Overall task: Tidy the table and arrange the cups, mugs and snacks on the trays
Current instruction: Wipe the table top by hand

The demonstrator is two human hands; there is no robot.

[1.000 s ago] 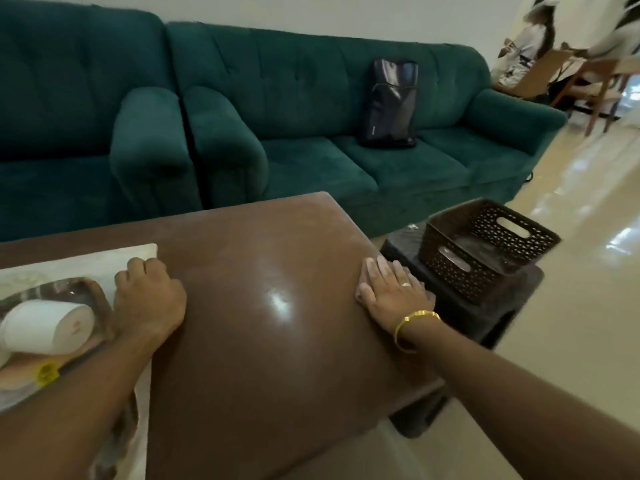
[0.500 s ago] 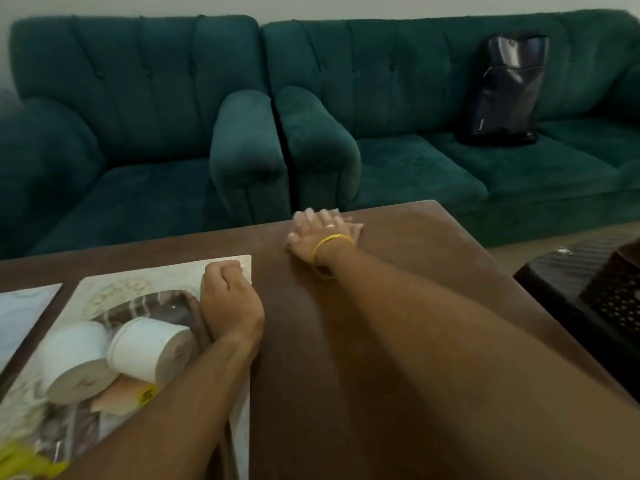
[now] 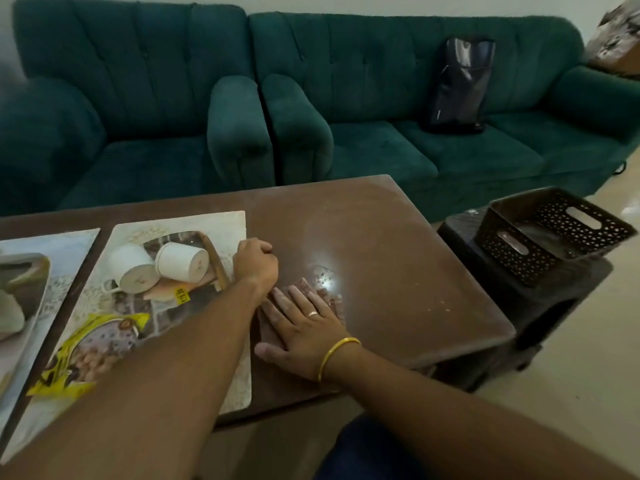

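A pale patterned tray (image 3: 194,223) lies on the left part of the brown table (image 3: 398,265). On it two white cups (image 3: 133,271) (image 3: 181,261) lie tipped on their sides, over a flat tan packet with a yellow tag (image 3: 181,295). A yellow snack packet (image 3: 86,348) lies nearer me on the same tray. My left hand (image 3: 256,263) is a closed fist resting at the tray's right edge. My right hand (image 3: 301,327) lies flat on the table just right of the tray, fingers on a small reddish patterned patch (image 3: 329,299) that I cannot identify.
A second tray (image 3: 69,244) holding something pale sits at the far left, cut off by the frame. A dark perforated basket (image 3: 554,233) stands on a dark stool (image 3: 540,306) right of the table. Green sofas line the back, with a black bag (image 3: 457,84) on one.
My right hand slid from the table's right edge to its far side, then back to near the tray. The view swung left then right. My left fist stayed at the tray's edge.
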